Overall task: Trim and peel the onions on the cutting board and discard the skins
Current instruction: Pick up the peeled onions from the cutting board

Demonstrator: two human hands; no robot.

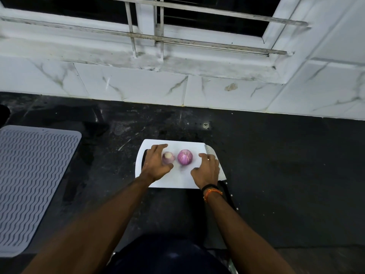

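Note:
A white cutting board (171,180) lies on the black counter. Two onions sit on it side by side. The smaller, paler onion (168,157) has a cut top, and my left hand (155,165) holds it between thumb and fingers. The larger pink-purple onion (185,157) stands free in the middle of the board. My right hand (207,170) rests with spread fingers on a knife (209,150) lying along the board's right edge. The blade tip shows beyond my fingers, and the dark handle pokes out behind my wrist.
A grey ribbed drying mat (33,184) lies at the left on the black counter (286,175). A white marbled tile wall (138,84) and a barred window rise behind the board. The counter's front edge is close to my body.

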